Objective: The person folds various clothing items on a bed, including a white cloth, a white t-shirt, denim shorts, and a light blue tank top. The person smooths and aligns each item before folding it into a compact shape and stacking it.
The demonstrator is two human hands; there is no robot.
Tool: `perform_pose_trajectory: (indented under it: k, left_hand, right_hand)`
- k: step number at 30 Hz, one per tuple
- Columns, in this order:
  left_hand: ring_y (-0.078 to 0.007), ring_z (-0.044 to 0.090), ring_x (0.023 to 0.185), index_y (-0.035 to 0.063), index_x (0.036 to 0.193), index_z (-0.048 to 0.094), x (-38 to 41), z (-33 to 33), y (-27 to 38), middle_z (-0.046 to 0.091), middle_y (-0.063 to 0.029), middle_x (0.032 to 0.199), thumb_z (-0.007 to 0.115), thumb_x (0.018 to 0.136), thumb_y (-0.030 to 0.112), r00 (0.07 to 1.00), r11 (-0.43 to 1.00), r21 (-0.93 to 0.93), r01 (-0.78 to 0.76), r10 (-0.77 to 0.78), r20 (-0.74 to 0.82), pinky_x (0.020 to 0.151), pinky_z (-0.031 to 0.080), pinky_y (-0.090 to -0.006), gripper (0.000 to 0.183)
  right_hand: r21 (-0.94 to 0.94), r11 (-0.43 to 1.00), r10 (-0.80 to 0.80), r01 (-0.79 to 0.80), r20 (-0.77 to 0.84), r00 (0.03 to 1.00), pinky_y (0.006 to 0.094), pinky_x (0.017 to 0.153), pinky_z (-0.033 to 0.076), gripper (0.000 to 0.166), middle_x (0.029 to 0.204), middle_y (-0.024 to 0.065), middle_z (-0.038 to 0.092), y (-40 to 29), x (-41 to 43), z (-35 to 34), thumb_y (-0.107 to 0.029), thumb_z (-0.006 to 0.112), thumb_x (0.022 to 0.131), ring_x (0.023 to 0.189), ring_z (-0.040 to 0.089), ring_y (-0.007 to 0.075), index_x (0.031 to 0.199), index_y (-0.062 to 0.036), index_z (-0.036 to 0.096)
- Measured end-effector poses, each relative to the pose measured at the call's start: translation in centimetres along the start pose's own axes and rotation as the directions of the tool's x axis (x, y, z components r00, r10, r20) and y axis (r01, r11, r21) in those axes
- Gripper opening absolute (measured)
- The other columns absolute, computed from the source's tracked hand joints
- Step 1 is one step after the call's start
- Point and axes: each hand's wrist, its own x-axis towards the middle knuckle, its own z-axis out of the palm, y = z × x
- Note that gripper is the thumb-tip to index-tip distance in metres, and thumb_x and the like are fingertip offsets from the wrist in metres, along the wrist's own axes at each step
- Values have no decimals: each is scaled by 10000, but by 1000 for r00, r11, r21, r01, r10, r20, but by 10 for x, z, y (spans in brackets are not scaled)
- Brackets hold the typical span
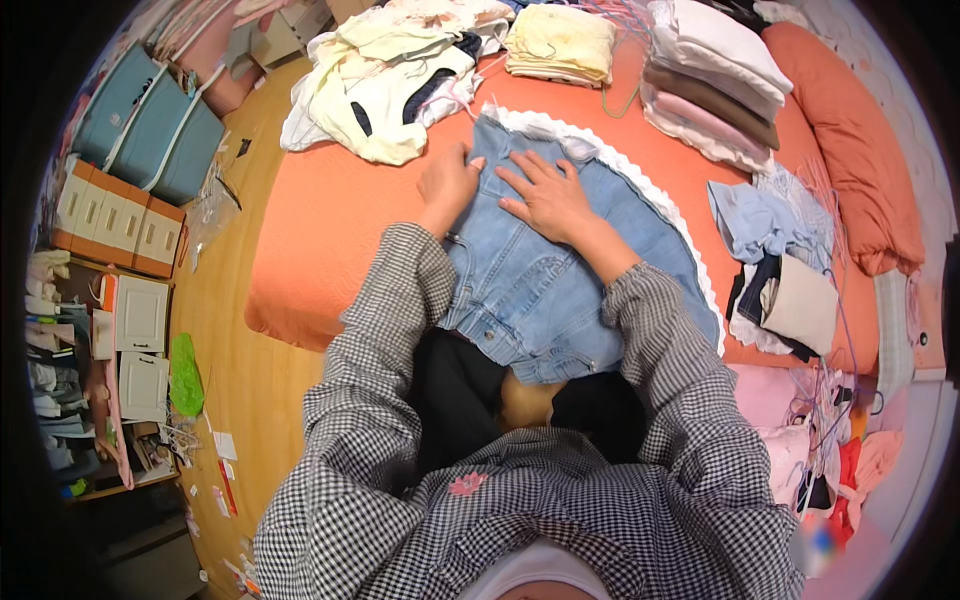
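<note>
A light-blue denim skirt (525, 277) with a white scalloped trim lies spread over the edge of a bed with an orange cover (322, 247). Its buttoned waistband points towards me and hangs at my lap. At the skirt's upper left edge is my left hand (450, 182), its thumb on the denim and its other fingers curled; whether it pinches the cloth cannot be told. Flat on the upper middle of the skirt rests my right hand (551, 196), fingers spread, holding nothing.
Heaped clothes (375, 82), folded yellow cloth (561, 41) and a tall folded stack (712, 82) line the bed's far side. At right lie more garments (799, 300), tangled hangers (832, 390) and a rolled orange quilt (847, 142). Blue bins (150, 120) stand left, beyond the wooden floor (247, 390).
</note>
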Motion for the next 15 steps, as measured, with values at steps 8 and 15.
perform_pose_trajectory:
  k: [8, 15]
  left_hand:
    - [-164, 603, 671, 42, 912, 627, 1, 17, -29, 622, -47, 731, 623, 856, 264, 959, 839, -537, -90, -74, -275, 594, 466, -303, 229]
    - [-144, 585, 720, 7, 951, 619, -2, 15, -17, 570, -71, 862, 615, 867, 139, 920, 730, -598, -330, 108, -376, 628, 479, -253, 157]
  right_hand:
    - [75, 959, 285, -275, -192, 939, 411, 902, 377, 438, 1188, 105, 582, 42, 67, -5, -312, 716, 725, 1128, 518, 221, 1091, -90, 622]
    - [342, 857, 277, -386, 326, 904, 323, 731, 466, 437, 905, 115, 677, 79, 89, -9, -359, 764, 688, 868, 638, 225, 965, -30, 685]
